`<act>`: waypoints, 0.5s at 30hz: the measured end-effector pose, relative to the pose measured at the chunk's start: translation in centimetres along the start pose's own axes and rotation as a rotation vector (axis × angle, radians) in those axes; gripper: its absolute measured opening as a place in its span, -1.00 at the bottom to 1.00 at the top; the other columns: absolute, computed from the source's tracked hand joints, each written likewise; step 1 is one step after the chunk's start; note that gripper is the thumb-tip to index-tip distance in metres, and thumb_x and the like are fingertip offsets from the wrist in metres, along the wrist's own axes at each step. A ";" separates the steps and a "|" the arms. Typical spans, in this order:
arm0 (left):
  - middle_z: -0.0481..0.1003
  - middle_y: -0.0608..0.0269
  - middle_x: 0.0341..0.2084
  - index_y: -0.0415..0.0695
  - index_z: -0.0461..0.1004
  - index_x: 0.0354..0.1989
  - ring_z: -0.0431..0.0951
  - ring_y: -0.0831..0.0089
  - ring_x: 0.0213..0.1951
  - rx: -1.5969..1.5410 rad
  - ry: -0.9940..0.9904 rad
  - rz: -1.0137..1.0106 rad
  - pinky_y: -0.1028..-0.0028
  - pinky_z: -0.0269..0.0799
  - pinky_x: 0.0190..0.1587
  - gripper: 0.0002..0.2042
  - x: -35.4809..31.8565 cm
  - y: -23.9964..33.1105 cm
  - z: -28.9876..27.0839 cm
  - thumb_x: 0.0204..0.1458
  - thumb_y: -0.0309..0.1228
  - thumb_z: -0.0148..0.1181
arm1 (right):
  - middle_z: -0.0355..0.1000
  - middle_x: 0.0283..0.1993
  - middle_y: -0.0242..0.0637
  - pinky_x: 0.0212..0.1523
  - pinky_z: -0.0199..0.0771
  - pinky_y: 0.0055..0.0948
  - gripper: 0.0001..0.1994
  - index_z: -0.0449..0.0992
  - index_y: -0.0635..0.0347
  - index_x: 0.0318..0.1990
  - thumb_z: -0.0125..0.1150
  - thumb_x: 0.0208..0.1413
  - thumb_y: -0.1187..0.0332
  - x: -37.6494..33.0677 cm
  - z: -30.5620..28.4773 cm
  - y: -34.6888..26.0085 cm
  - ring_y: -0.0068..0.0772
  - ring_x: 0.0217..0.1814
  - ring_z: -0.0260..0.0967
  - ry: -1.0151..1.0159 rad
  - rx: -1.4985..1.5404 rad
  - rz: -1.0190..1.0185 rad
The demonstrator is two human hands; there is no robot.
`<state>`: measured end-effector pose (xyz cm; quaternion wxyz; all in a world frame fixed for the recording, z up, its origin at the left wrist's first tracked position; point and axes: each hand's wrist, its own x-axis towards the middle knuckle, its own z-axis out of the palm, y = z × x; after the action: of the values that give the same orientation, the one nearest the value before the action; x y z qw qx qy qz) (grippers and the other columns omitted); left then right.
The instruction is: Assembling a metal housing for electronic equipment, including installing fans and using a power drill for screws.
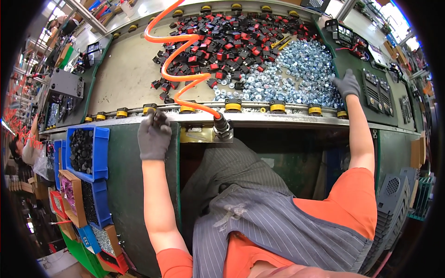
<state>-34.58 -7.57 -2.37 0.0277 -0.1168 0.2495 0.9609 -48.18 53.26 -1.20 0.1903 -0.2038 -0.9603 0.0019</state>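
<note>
My left hand (pixel 155 138), in a grey glove, is closed round a few small black parts (pixel 161 119) at the near edge of the line; their exact kind is blurred. My right hand (pixel 347 84), gloved the same, reaches far right with thumb and fingers apart, between a heap of small shiny bluish-silver round pieces (pixel 301 69) and a green mat (pixel 357 111). Nothing shows in it. Beyond the silver heap's left side lies a big pile of black and red rocker switches (pixel 236 46). Yellow-handled pliers (pixel 281 42) rest where the two piles meet.
An orange coiled air hose (pixel 178 76) hangs across the middle to a metal fitting (pixel 222 129). Blue bins (pixel 107 150) of black parts stand at left. A grey metal case (pixel 67 83) sits far left, and black panels (pixel 378 90) lie at right. Yellow-black rollers (pixel 232 105) line the track.
</note>
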 end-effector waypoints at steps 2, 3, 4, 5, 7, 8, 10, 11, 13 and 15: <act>0.52 0.27 -0.31 0.04 0.45 -0.06 0.50 0.38 -0.28 -0.119 0.034 -0.075 0.46 0.44 -0.39 -0.75 -1.7 0.2 -0.7 0.07 -0.41 0.04 | 0.40 -0.11 0.01 -0.05 0.44 -0.13 -0.66 0.29 0.15 -0.07 0.15 -0.03 0.35 -1.2 -0.3 0.8 0.07 0.02 0.39 -0.226 -0.301 0.017; 0.52 0.27 -0.31 0.04 0.45 -0.06 0.50 0.38 -0.28 -0.118 0.024 -0.078 0.46 0.44 -0.39 -0.75 -2.3 0.0 -1.3 0.07 -0.41 0.04 | 0.38 -0.06 0.01 -0.06 0.45 -0.14 -0.66 0.30 0.13 -0.08 0.14 -0.07 0.45 -0.8 0.3 1.4 0.05 -0.01 0.41 -0.223 -0.272 0.028; 0.52 0.27 -0.29 0.03 0.46 -0.07 0.50 0.38 -0.28 -0.065 0.000 -0.085 0.47 0.44 -0.39 -0.76 -2.9 -0.3 -2.0 0.07 -0.41 0.05 | 0.38 -0.06 0.01 -0.06 0.45 -0.14 -0.66 0.30 0.13 -0.08 0.14 -0.07 0.45 -0.8 1.0 1.9 0.05 -0.01 0.41 -0.215 -0.272 0.036; 0.52 0.27 -0.26 0.02 0.47 -0.08 0.50 0.37 -0.27 -0.014 -0.020 -0.083 0.48 0.44 -0.39 -0.77 -3.5 -0.4 -2.3 0.07 -0.41 0.05 | 0.38 -0.06 0.02 -0.06 0.45 -0.15 -0.62 0.30 0.13 -0.06 0.18 -0.10 0.42 -0.9 1.1 1.4 0.06 -0.01 0.40 -0.193 -0.274 0.030; 0.52 0.27 -0.25 0.01 0.46 -0.08 0.49 0.36 -0.26 -0.047 -0.012 -0.082 0.48 0.44 -0.38 -0.76 -4.7 -0.8 -2.4 0.06 -0.41 0.05 | 0.38 -0.06 0.03 -0.05 0.44 -0.16 -0.60 0.30 0.14 -0.06 0.20 -0.12 0.41 -1.2 0.9 0.6 0.07 -0.02 0.40 -0.199 -0.257 0.055; 0.51 0.27 -0.24 0.01 0.46 -0.07 0.49 0.35 -0.26 -0.078 0.000 -0.085 0.49 0.44 -0.38 -0.76 -5.1 -1.1 -2.2 0.06 -0.41 0.05 | 0.39 -0.07 0.02 -0.05 0.44 -0.15 -0.61 0.30 0.14 -0.08 0.21 -0.13 0.41 -1.4 1.4 0.3 0.07 -0.02 0.40 -0.185 -0.250 0.048; 0.50 0.28 -0.20 0.02 0.46 -0.06 0.49 0.34 -0.25 -0.093 0.000 -0.088 0.48 0.44 -0.38 -0.74 -5.6 -1.4 -2.3 0.05 -0.42 0.06 | 0.39 -0.08 0.02 -0.06 0.44 -0.15 -0.60 0.30 0.15 -0.09 0.22 -0.15 0.40 -2.9 -0.1 -2.9 0.06 -0.03 0.41 -0.211 -0.219 -0.001; 0.49 0.28 -0.19 0.02 0.45 -0.05 0.48 0.34 -0.25 -0.106 -0.012 -0.106 0.48 0.44 -0.38 -0.74 -5.6 -1.6 -2.0 0.05 -0.43 0.07 | 0.40 -0.09 0.03 -0.06 0.45 -0.14 -0.64 0.32 0.15 -0.10 0.20 -0.11 0.38 -3.5 -0.3 -4.2 0.06 -0.03 0.42 -0.218 -0.207 -0.026; 0.49 0.28 -0.18 0.02 0.44 -0.04 0.48 0.34 -0.25 -0.117 -0.032 -0.128 0.48 0.44 -0.38 -0.73 -5.7 -2.1 -1.2 0.05 -0.43 0.07 | 0.42 -0.11 0.03 -0.07 0.47 -0.14 -0.66 0.34 0.16 -0.11 0.20 -0.09 0.36 -4.7 -0.2 -7.0 0.06 -0.06 0.43 -0.218 -0.159 -0.094; 0.48 0.29 -0.16 0.01 0.44 -0.04 0.48 0.34 -0.24 -0.044 -0.041 -0.087 0.48 0.45 -0.38 -0.72 -6.6 -2.1 -0.4 0.04 -0.43 0.09 | 0.44 -0.15 0.03 -0.08 0.46 -0.14 -0.68 0.36 0.17 -0.14 0.20 -0.07 0.32 -6.5 -1.4 -10.9 0.05 -0.08 0.44 -0.215 -0.058 -0.192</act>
<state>-27.88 -5.91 -2.16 0.0717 -0.1084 0.2224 0.9663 -46.46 40.67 -1.41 0.0798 -0.1152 -0.9899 -0.0221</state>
